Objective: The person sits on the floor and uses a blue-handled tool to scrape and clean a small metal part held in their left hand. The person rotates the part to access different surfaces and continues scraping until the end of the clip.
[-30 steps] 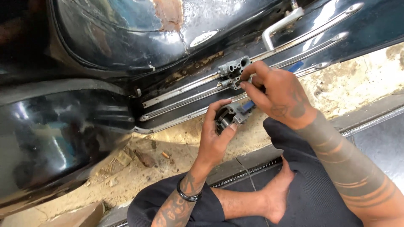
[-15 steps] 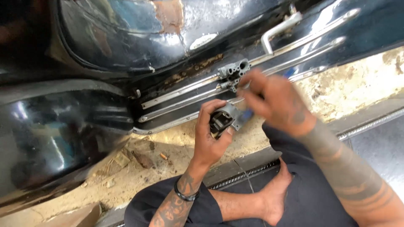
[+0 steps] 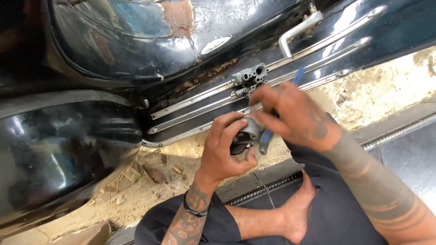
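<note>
We grip the grey metal part (image 3: 245,134) in our closed left hand (image 3: 222,152), while our right hand (image 3: 295,115) pinches a blue-handled tool (image 3: 268,131) running diagonally, tip down-left into it.

Small oval silvery badge (image 3: 215,44) on the black car body, upper middle — no packages, no screens

Dusty concrete floor (image 3: 377,97) beside a glossy black car body (image 3: 68,149).

Left hand (image 3: 225,149) and right hand (image 3: 295,115) curled, close together
</note>
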